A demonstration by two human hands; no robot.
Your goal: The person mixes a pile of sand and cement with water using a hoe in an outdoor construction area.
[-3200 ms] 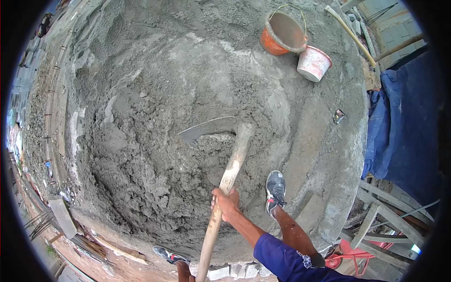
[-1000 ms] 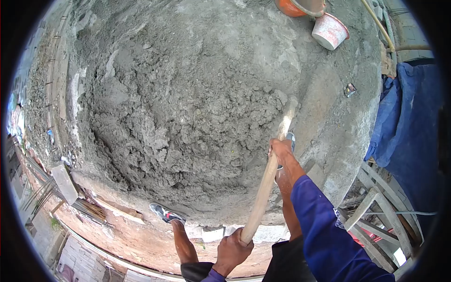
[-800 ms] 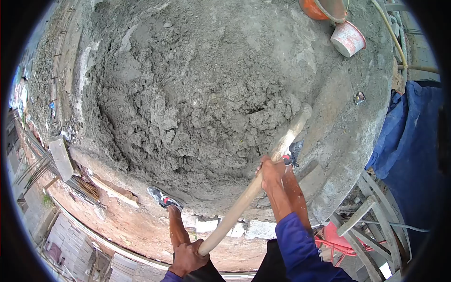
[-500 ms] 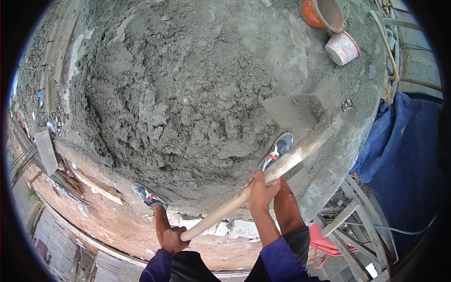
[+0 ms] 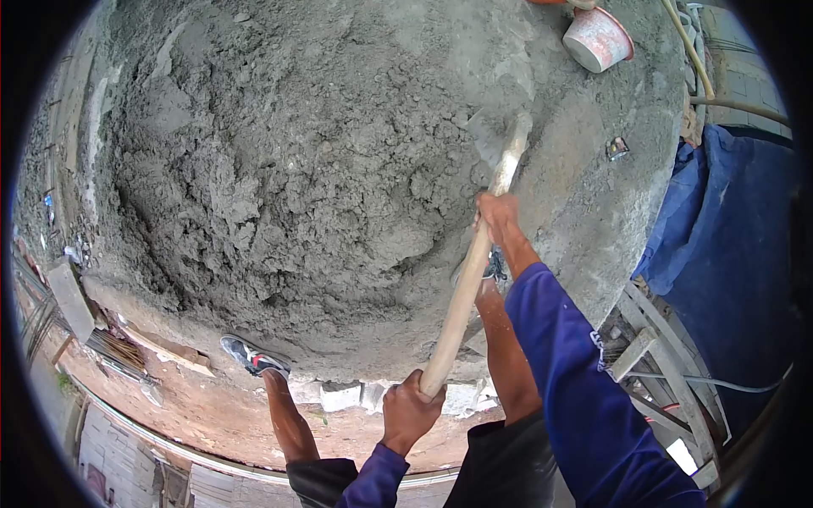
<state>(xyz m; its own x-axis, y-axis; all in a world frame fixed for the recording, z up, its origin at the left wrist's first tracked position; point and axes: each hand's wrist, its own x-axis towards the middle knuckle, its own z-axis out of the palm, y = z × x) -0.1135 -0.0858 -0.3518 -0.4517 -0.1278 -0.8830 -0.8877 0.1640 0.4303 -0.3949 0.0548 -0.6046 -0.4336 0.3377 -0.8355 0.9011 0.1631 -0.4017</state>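
Observation:
A hoe [image 5: 462, 313] with a long pale wooden handle slants from my body up to the grey wet mortar [image 5: 279, 186]. My left hand [image 5: 412, 411] is wrapped round the handle's butt end, low in front of my shorts. Further up the shaft, my right hand [image 5: 498, 215] grips it with the arm stretched out. The hoe's blade [image 5: 489, 137] lies at the right side of the mortar heap, smeared grey and partly hard to tell from it. My shoe [image 5: 252, 356] stands at the heap's near left edge; the other shoe is mostly hidden behind the handle.
A whitish-red bucket [image 5: 598, 40] lies tipped at the upper right, beside a partly cut-off orange one. Blue tarpaulin [image 5: 737, 229] hangs at the right, above a wooden frame [image 5: 669, 381]. White blocks [image 5: 340, 396] line the near edge. Planks and rods lie at the left.
The hoe has swung from pointing right to pointing more directly away, its blade moving up and left. My right hand has moved up and forward; my left hand has shifted right. The view has tilted slightly.

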